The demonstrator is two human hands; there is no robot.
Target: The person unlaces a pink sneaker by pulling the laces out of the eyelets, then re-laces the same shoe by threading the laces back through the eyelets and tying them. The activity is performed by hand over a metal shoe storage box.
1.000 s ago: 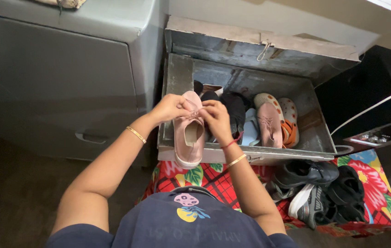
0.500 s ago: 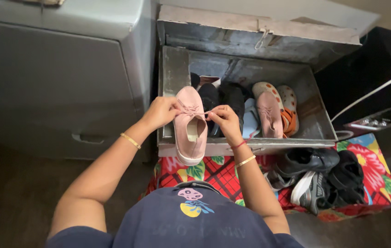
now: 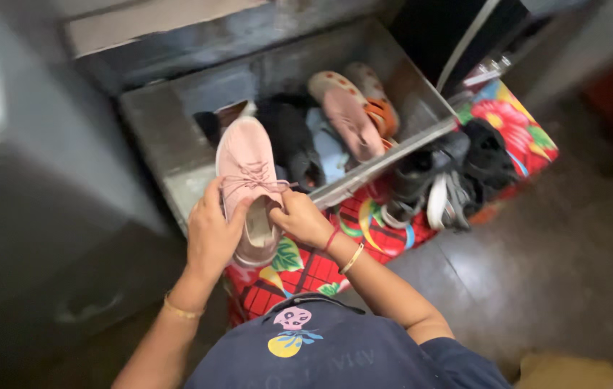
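A pink knit sneaker [image 3: 247, 162] with laces is held over the front edge of an open grey metal trunk [image 3: 155, 137]. My left hand [image 3: 213, 234] grips the shoe's left side near the heel. My right hand [image 3: 300, 218] pinches the lace and the right edge of the opening. Both wrists carry thin bangles. Inside the trunk lie a black shoe [image 3: 290, 140], another pink shoe [image 3: 349, 115] and an orange sandal [image 3: 382, 115].
A bright red floral cloth [image 3: 515, 119] lies on the dark floor in front of the trunk, with several black and grey shoes [image 3: 439, 184] piled on it. A large grey cabinet [image 3: 25, 216] stands at the left. The trunk's lid [image 3: 148, 25] leans open behind.
The camera view has tilted and swung, so the trunk now sits at an angle. The pink shoe stays in both hands, drawn a little toward me.
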